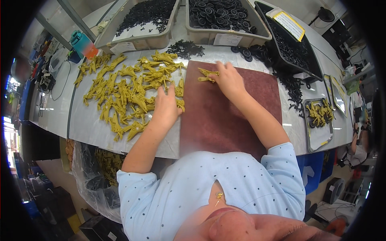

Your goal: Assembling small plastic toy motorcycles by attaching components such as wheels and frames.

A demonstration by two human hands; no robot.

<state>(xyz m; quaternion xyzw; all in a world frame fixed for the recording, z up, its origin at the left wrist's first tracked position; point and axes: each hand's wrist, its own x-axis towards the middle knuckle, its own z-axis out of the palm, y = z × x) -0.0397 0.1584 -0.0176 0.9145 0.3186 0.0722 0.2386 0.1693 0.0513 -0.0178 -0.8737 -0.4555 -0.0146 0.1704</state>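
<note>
My left hand (165, 107) is at the right edge of a spread pile of yellow moulded plastic parts (128, 86). Its fingers are bent, and one yellow part (181, 105) sticks out between them and the thumb. Over the upper part of a brown-red mat (229, 124), my right hand (230, 81) pinches another yellow part (206, 76) between thumb and fingers. The part points leftward from the hand, and its gripped end is hidden by the fingers.
Beyond the mat stand two grey bins, one with small black parts (146, 18), one with black wheels (219, 14). A black tray (289, 48) is at right, near loose black pieces. A metal tray (319, 138) holds yellow parts. A teal-orange bottle (83, 45) stands far left.
</note>
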